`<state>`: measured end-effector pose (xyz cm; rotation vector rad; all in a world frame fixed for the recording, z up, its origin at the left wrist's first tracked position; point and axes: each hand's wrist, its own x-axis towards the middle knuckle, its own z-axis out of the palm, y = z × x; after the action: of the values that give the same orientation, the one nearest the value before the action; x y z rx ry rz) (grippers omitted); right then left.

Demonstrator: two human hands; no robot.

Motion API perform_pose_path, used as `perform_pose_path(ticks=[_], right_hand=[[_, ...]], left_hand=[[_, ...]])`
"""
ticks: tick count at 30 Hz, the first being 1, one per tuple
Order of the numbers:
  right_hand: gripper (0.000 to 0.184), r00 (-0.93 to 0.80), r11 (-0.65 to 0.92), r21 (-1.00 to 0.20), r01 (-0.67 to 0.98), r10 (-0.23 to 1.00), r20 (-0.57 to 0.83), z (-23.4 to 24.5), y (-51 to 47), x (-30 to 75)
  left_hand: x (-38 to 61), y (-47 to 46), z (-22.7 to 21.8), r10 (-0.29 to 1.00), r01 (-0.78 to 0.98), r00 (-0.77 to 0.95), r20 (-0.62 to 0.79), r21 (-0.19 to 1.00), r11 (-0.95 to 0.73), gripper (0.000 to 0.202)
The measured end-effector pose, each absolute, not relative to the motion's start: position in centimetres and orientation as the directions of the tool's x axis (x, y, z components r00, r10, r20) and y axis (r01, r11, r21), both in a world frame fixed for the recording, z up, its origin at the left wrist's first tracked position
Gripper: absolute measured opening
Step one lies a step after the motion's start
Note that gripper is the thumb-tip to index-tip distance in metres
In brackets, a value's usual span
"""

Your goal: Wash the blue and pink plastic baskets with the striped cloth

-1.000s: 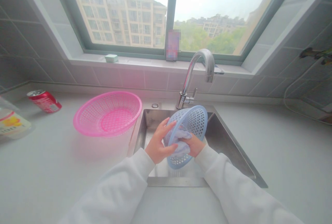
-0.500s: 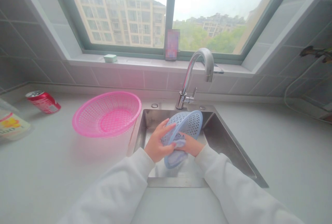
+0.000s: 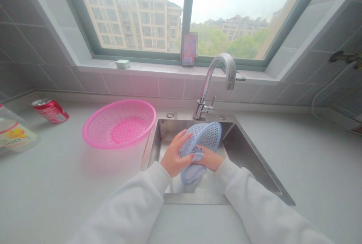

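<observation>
A light blue plastic basket (image 3: pixel 212 136) with triangular holes is tilted on its side over the steel sink (image 3: pixel 249 161). My left hand (image 3: pixel 175 155) grips its left side, thumb on the rim and fingers spread along the outer wall. Inside the basket, my right hand (image 3: pixel 210 159) presses a pale lavender cloth (image 3: pixel 196 157) against the wall; its fingertips are hidden by the cloth and the rim. Part of the cloth hangs over the basket's lower edge.
A chrome faucet (image 3: pixel 203 89) rises behind the sink. Left of it on the white counter (image 3: pixel 113 183) stand a pink basket (image 3: pixel 121 144), a red can (image 3: pixel 52 111) lying tilted, and a clear bottle (image 3: pixel 17 132) with a flowered label. A phone-like object (image 3: pixel 189 49) leans on the window.
The view has shifted slightly, moving everything a little to the right. Both hands keep their hold, and the basket and cloth have barely moved.
</observation>
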<state>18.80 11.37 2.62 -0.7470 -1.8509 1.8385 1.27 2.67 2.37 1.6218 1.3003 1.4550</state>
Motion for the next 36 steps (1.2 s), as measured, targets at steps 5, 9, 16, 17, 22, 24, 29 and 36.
perform_pose_path(ticks=[5,9,16,17,22,24,29,36], right_hand=[[0.033,-0.687,-0.318,-0.918,-0.238,0.723,-0.072,2.6,12.0,19.4],[0.027,-0.654,-0.387,-0.865,-0.321,0.751,-0.093,3.1,12.3,19.6],[0.037,-0.722,-0.441,-0.859,-0.259,0.680,-0.131,3.9,10.7,18.3],[0.035,-0.723,-0.440,-0.862,-0.253,0.678,-0.133,3.9,10.7,18.2],[0.039,-0.673,-0.390,-0.879,-0.274,0.731,-0.114,3.5,11.0,18.5],[0.040,-0.656,-0.306,-0.920,-0.247,0.751,-0.074,3.2,11.1,18.7],[0.037,-0.761,0.058,-0.994,0.089,0.648,-0.030,2.7,11.5,19.2],[0.038,-0.637,-0.235,-0.939,-0.250,0.770,-0.023,2.1,11.2,18.6]], left_hand=[[0.5,2.8,2.5,0.936,0.193,-0.021,0.351,0.920,-0.341,0.090],[0.3,2.7,2.1,0.968,0.250,0.005,0.250,0.937,-0.243,0.109],[1.0,2.8,1.2,0.965,0.149,-0.010,0.262,0.955,-0.257,0.096],[1.0,2.8,1.2,0.965,0.122,-0.005,0.261,0.958,-0.258,0.095],[0.9,2.9,1.1,0.963,0.087,0.004,0.271,0.959,-0.270,0.087],[0.9,3.0,1.1,0.960,0.089,-0.010,0.281,0.956,-0.280,0.085],[0.7,3.2,0.9,0.964,0.172,-0.052,0.261,0.953,-0.249,0.079],[0.8,3.0,1.2,0.956,0.218,-0.042,0.291,0.936,-0.275,0.079]])
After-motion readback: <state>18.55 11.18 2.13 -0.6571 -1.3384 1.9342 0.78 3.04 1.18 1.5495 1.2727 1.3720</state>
